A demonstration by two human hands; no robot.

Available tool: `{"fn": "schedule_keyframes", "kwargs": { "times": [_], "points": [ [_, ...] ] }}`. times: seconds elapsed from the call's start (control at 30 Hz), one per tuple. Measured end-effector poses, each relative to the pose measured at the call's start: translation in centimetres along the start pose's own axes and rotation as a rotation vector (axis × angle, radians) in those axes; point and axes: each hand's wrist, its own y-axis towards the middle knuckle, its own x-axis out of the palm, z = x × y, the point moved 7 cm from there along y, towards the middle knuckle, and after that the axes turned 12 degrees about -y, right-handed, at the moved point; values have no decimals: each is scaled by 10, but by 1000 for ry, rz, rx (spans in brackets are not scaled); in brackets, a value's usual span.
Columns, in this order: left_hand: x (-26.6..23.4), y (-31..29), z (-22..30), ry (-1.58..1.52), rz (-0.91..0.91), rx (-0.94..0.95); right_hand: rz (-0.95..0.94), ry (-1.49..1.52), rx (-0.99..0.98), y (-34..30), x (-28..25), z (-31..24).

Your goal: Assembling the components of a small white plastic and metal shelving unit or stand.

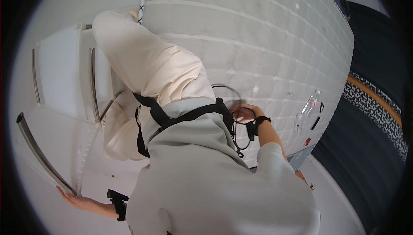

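Observation:
At the lower left, my left hand (79,201) touches the lower end of a curved metal armrest (43,157) on a white chair (60,127). Its visible fingers are stretched out, partly behind the chair's edge. By my right hip, my right hand (244,113) is closed on a thin black cable (228,87). The cable loops around the fingers and hangs down beside a black waist strap (193,115). Where the fingertips meet the cable is partly hidden. Both wrists wear black bands with small devices.
My legs in cream trousers (150,58) lie between the chair and a grey quilted mattress (241,33). Toward the mattress's right edge lie a clear plastic bottle (309,104), a black ring (321,107), a black bar (315,123) and a red item (307,141). Dark fabric (361,144) hangs beyond.

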Motion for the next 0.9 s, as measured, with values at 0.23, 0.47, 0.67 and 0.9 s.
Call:
{"fn": "schedule_keyframes", "kwargs": {
  "times": [0.23,0.47,0.67,0.9],
  "points": [
    [10,-2,21,113,-19,53,93,-151,54,21,14,1],
    [-14,1,0,-3,27,20,-1,-691,104,33,41,-58],
    [-10,-12,-17,-188,86,-227,361,-1444,-160,76,24,-198],
    [-34,-16,-6,-149,192,-277,425,-1634,-1449,-54,371,-353]
  ]
}}
